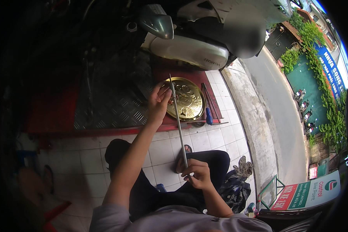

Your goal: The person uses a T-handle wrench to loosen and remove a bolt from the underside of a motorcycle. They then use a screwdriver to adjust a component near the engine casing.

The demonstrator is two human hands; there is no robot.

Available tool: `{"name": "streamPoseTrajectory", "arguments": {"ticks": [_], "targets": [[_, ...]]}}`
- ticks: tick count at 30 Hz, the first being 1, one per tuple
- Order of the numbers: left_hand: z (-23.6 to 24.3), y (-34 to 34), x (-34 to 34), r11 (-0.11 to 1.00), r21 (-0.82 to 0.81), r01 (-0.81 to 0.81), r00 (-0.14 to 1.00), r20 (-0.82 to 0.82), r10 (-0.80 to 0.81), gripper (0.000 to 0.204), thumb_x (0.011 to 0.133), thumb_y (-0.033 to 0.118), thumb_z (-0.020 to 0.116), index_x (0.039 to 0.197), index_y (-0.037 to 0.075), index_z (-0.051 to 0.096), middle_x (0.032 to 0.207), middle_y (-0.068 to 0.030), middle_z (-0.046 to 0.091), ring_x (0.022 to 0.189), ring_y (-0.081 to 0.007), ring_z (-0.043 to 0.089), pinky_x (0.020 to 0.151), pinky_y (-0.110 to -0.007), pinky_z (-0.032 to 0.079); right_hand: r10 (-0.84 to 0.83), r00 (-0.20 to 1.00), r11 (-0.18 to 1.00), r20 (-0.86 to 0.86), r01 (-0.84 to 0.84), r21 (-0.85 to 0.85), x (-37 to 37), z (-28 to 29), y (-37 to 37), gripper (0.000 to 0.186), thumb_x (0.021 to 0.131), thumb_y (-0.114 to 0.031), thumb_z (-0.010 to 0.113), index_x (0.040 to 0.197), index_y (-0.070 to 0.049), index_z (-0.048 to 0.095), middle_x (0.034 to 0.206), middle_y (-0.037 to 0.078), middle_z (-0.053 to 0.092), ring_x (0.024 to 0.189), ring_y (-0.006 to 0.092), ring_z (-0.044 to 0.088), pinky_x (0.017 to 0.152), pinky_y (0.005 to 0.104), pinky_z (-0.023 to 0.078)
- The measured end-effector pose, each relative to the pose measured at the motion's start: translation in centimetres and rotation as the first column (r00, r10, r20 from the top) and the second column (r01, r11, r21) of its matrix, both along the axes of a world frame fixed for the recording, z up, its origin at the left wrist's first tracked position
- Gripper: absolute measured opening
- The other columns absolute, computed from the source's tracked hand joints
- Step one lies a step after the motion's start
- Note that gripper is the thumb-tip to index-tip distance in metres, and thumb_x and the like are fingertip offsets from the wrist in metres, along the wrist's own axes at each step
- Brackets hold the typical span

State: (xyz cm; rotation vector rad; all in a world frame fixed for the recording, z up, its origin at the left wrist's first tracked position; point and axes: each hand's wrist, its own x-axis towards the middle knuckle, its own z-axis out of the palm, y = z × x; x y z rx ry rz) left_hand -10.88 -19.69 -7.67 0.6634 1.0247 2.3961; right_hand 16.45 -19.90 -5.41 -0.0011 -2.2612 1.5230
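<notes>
Fingers of my left hand (159, 101) pinch the long metal rod's (178, 123) top over the gold tray (184, 99); my right hand (195, 173) grips its lower end. Rod positioned, work unfinished.

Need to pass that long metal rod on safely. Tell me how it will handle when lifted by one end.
The rod looks stiff: it stays straight between the left hand and right hand. Being long and thin, it would probably swing if held at one end. Its round, shiny surface may slip and roll on the tiles.
</notes>
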Motion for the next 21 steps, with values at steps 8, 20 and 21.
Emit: {"name": "streamPoseTrajectory", "arguments": {"ticks": [8, 20, 21], "targets": [[6.9, 0.7, 0.4, 0.985, 0.109, 0.131, 0.981, -0.16, -0.112, 0.05, 0.091, 0.006, 0.06, 0.137, 0.007, 0.039, 0.133, -0.0069, 0.053, 0.089, -0.0058, 0.059, 0.064, -0.02, 0.046, -0.076, 0.984, 0.997, -0.161, 0.078, 0.005, 0.4, 4.3, 1.5, 0.026, 0.084, -0.024, 0.068, 0.074, 0.0, 0.066, 0.075, 0.012, 0.062, 0.064, 0.0204, 0.061, 0.058, 0.0288, 0.048], [13.3, -0.8, -1.3, 0.994, 0.108, 0.028, 0.956, -0.293, 0.005, 0.047, 0.092, 0.012, 0.057, 0.135, 0.007, 0.039, 0.136, -0.0093, 0.05, 0.086, -0.0179, 0.066, 0.064, -0.022, 0.049, -0.121, 0.947, 0.987, -0.298, 0.146, 0.063, -1.1, 6.4, 3.7, 0.021, 0.086, -0.021, 0.063, 0.08, -0.001, 0.065, 0.08, 0.013, 0.065, 0.068, 0.0213, 0.061, 0.058, 0.0286, 0.047], [13.3, -1.1, -1.1, 0.994, 0.103, 0.028, 0.956, -0.292, 0.003, 0.048, 0.092, 0.012, 0.057, 0.136, 0.007, 0.039, 0.137, -0.0094, 0.049, 0.086, -0.0179, 0.066, 0.064, -0.022, 0.049, -0.107, 0.95, 0.989, -0.295, 0.133, 0.071, -1.1, 6.3, 3.7, 0.02, 0.085, -0.02, 0.063, 0.08, -0.001, 0.065, 0.08, 0.013, 0.065, 0.068, 0.0212, 0.061, 0.058, 0.0287, 0.047]]}}
